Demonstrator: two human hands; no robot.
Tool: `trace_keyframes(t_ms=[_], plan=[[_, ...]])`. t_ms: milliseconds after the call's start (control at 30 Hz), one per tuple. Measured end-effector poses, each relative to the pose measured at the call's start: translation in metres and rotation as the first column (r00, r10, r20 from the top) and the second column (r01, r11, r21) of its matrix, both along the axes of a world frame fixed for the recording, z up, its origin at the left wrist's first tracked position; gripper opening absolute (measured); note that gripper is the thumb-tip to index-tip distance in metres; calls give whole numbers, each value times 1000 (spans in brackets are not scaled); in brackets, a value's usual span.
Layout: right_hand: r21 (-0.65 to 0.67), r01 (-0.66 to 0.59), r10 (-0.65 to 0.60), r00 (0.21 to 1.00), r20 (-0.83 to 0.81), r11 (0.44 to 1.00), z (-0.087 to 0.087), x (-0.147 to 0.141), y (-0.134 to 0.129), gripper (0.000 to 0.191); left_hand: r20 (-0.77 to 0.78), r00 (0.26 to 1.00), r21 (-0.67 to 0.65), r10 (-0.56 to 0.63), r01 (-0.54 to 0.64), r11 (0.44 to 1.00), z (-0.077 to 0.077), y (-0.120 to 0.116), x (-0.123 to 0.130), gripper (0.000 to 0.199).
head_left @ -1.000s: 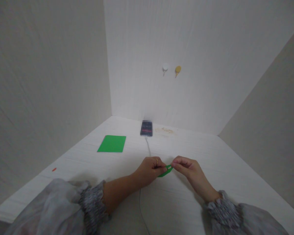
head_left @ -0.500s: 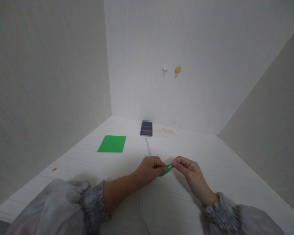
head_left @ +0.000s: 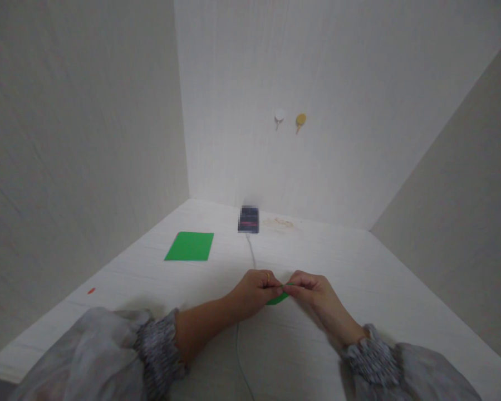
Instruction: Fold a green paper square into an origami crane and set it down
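Between my hands is a small piece of folded green paper [head_left: 278, 299], mostly covered by my fingers. My left hand [head_left: 256, 291], with a ring on one finger, pinches it from the left. From the right, the thumb and fingers of my right hand [head_left: 311, 287] pinch its other end. The fingertips of both hands nearly meet over the paper, just above the white table. A flat green paper square [head_left: 190, 246] lies on the table to the left, beyond my left forearm.
A dark, blurred-out device [head_left: 249, 219] stands by the back wall, and a pale cable [head_left: 241, 362] runs from it under my left arm. Two hooks, one white [head_left: 279, 116] and one yellow [head_left: 301, 120], are on the wall. A red scrap [head_left: 91, 291] lies far left.
My right hand has moved left and slightly down, closer to my left hand. The gap that showed in the folded green paper is now covered by my fingers.
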State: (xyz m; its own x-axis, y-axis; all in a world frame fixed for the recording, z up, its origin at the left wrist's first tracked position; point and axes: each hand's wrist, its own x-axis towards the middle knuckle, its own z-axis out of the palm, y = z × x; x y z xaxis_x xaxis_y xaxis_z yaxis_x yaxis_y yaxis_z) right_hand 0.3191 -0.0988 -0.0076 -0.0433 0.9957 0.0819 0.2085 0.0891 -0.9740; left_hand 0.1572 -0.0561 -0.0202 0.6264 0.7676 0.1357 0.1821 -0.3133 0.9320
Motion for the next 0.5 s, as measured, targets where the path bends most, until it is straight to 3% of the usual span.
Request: trace_keyframes(t_ms=[267,500], plan=[[-4,43,-43,979,-199,999,3,-3,-4,13,-7,1000,53,-11,11,999,9,-4,1,21],[-29,42,-48,966,-253,999,6,-5,-6,15,-22,999,69,-29,30,997,10,-5,1,23]])
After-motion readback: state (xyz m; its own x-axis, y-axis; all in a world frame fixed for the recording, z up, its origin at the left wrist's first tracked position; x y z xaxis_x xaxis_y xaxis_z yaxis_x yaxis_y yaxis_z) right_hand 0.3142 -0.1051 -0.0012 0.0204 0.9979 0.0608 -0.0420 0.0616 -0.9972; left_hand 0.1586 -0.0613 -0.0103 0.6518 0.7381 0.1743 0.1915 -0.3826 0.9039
